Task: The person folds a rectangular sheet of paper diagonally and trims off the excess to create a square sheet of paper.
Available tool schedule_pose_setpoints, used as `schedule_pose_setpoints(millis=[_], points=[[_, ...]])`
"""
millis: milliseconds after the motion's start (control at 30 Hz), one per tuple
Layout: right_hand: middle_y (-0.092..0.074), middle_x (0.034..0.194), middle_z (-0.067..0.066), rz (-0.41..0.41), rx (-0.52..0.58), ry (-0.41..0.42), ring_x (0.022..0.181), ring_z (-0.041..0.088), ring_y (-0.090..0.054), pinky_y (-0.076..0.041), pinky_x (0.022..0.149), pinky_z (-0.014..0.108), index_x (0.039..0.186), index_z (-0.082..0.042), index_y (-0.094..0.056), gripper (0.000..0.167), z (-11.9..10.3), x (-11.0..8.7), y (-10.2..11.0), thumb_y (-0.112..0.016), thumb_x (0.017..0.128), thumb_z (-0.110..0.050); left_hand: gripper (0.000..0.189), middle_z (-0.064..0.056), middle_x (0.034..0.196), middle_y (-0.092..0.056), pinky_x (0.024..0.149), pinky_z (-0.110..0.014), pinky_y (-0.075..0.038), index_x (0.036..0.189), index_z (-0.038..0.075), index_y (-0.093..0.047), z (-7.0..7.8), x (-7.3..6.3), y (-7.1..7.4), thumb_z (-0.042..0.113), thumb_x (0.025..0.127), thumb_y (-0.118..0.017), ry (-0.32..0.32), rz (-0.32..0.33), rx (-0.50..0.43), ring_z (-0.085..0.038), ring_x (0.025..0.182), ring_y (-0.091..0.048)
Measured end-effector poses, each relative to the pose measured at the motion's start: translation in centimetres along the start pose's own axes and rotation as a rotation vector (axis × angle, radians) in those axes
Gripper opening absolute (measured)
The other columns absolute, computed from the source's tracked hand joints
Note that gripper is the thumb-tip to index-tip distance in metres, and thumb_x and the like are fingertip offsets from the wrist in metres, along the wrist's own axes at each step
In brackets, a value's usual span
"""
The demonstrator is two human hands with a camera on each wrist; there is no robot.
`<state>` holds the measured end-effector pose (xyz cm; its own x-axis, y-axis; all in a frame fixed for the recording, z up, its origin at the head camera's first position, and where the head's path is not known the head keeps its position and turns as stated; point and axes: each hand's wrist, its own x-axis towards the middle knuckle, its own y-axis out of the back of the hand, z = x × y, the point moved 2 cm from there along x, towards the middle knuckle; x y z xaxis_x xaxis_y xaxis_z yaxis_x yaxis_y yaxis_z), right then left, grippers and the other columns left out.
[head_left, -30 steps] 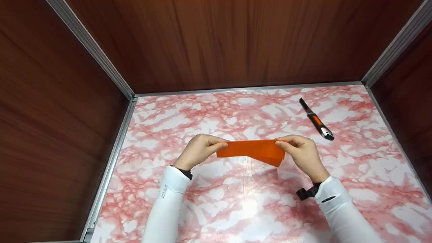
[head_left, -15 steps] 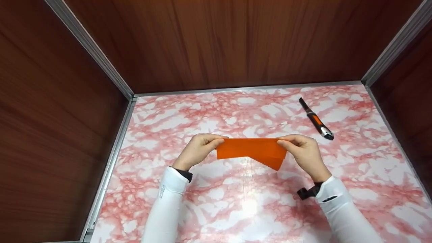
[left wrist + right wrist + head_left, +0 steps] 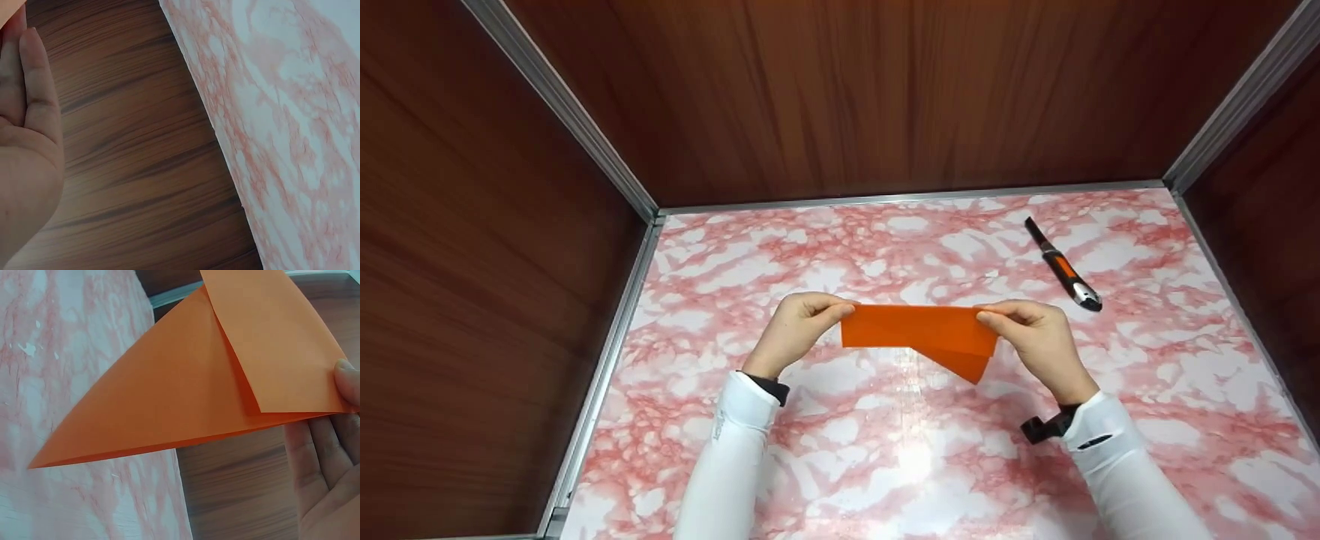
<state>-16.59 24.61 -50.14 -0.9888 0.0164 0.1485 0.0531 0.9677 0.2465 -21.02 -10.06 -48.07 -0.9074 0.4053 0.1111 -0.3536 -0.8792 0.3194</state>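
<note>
A folded sheet of orange paper (image 3: 911, 324) is held up between both hands, its long top edge level in the head view. My left hand (image 3: 796, 330) pinches its left top corner between thumb and fingers. At the other end my right hand (image 3: 1035, 341) pinches the right top corner. From the lower right of the strip a triangular flap (image 3: 964, 365) points down. Seen from the right wrist, the paper (image 3: 146, 382) has a folded band lying over a wide pointed layer, with the thumb on top and fingers beneath. The left wrist view catches only part of the left hand (image 3: 34, 124).
A utility knife (image 3: 1063, 266) with a black and orange handle lies on the red-and-white marbled table (image 3: 825, 465), back right. Dark wood panels (image 3: 840, 97) with metal edging enclose the table at the back and both sides.
The paper has tilted to face the head camera more, so its band and hanging flap show larger. My left hand has shifted slightly left and up; the right hand has barely moved.
</note>
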Motion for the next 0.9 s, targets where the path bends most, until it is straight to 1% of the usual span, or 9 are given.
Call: schedule_pose_setpoints(millis=[133, 200, 267, 333, 400, 500, 633, 800, 900], points=[[-0.074, 0.097, 0.007, -0.006, 0.008, -0.001, 0.089, 0.017, -0.067, -0.052, 0.077, 0.025, 0.1, -0.009, -0.078, 0.022, -0.2, -0.1, -0.1, -0.077, 0.085, -0.025, 0.025, 0.008, 0.098, -0.071, 0.086, -0.039, -0.049, 0.096, 0.024, -0.076, 0.3, 0.0, 0.0, 0.045, 0.092, -0.064, 0.026, -0.023, 0.108, -0.013, 0.093, -0.063], [-0.074, 0.097, 0.007, -0.009, 0.014, 0.004, 0.089, 0.017, -0.067, -0.052, 0.078, 0.024, 0.1, -0.007, -0.078, 0.021, -0.8, -0.3, -0.3, -0.077, 0.085, -0.022, 0.024, 0.011, 0.097, -0.07, 0.086, -0.039, -0.049, 0.095, 0.027, -0.075, 0.5, -0.1, -0.1, 0.046, 0.093, -0.061, 0.042, -0.04, 0.204, -0.01, 0.094, -0.062], [-0.073, 0.098, 0.008, -0.024, 0.015, 0.017, 0.09, 0.017, -0.067, -0.052, 0.079, 0.024, 0.101, -0.006, -0.077, 0.02, -1.5, -0.5, -0.5, -0.076, 0.086, -0.019, 0.023, 0.016, 0.097, -0.068, 0.085, -0.038, -0.049, 0.096, 0.029, -0.074, 0.7, -0.1, -0.2, 0.047, 0.095, -0.059, 0.045, -0.052, 0.332, -0.007, 0.092, -0.062], [-0.073, 0.1, 0.008, -0.036, 0.008, 0.025, 0.091, 0.017, -0.067, -0.052, 0.08, 0.024, 0.102, -0.005, -0.077, 0.021, -2.2, -0.7, -0.8, -0.075, 0.087, -0.019, 0.024, 0.017, 0.094, -0.067, 0.082, -0.036, -0.048, 0.095, 0.029, -0.074, 1.0, 0.0, -0.6, 0.045, 0.097, -0.056, 0.019, -0.061, 0.464, -0.006, 0.086, -0.06], [-0.073, 0.1, 0.007, -0.05, 0.0, 0.027, 0.092, 0.017, -0.067, -0.052, 0.08, 0.024, 0.102, -0.005, -0.077, 0.021, -2.5, -0.8, -1.2, -0.075, 0.087, -0.02, 0.025, 0.017, 0.091, -0.067, 0.079, -0.034, -0.048, 0.095, 0.027, -0.074, 1.3, 0.2, -1.1, 0.043, 0.098, -0.056, -0.031, -0.064, 0.589, -0.006, 0.081, -0.059], [-0.073, 0.1, 0.007, -0.062, -0.003, 0.026, 0.092, 0.017, -0.067, -0.052, 0.08, 0.025, 0.101, -0.006, -0.077, 0.02, -2.9, -0.8, -1.8, -0.075, 0.087, -0.02, 0.025, 0.015, 0.086, -0.067, 0.08, -0.033, -0.048, 0.094, 0.024, -0.074, 2.0, 0.6, -2.2, 0.041, 0.098, -0.056, -0.124, -0.068, 0.721, -0.006, 0.078, -0.06], [-0.073, 0.097, 0.007, -0.079, 0.012, 0.032, 0.089, 0.018, -0.067, -0.052, 0.078, 0.025, 0.099, -0.006, -0.077, 0.018, -3.1, -0.7, -2.7, -0.075, 0.087, -0.019, 0.025, 0.015, 0.088, -0.069, 0.082, -0.032, -0.048, 0.096, 0.024, -0.075, 2.8, 1.0, -3.7, 0.04, 0.099, -0.055, -0.201, -0.077, 0.801, -0.004, 0.081, -0.063], [-0.073, 0.095, 0.008, -0.086, 0.035, 0.055, 0.086, 0.018, -0.067, -0.052, 0.076, 0.025, 0.097, -0.005, -0.077, 0.016, -3.2, -0.7, -3.5, -0.075, 0.087, -0.017, 0.023, 0.014, 0.09, -0.071, 0.073, -0.031, -0.05, 0.099, 0.025, -0.076, 3.8, 1.2, -5.3, 0.038, 0.099, -0.056, -0.24, -0.05, 0.904, -0.004, 0.079, -0.065], [-0.073, 0.093, 0.008, -0.078, 0.034, 0.077, 0.083, 0.017, -0.067, -0.052, 0.074, 0.024, 0.096, -0.004, -0.077, 0.015, -3.3, -0.7, -3.8, -0.075, 0.087, -0.015, 0.021, 0.015, 0.092, -0.072, 0.07, -0.029, -0.05, 0.101, 0.025, -0.075, 4.2, 1.3, -6.1, 0.037, 0.098, -0.058, -0.266, -0.035, 0.915, -0.004, 0.079, -0.066]])
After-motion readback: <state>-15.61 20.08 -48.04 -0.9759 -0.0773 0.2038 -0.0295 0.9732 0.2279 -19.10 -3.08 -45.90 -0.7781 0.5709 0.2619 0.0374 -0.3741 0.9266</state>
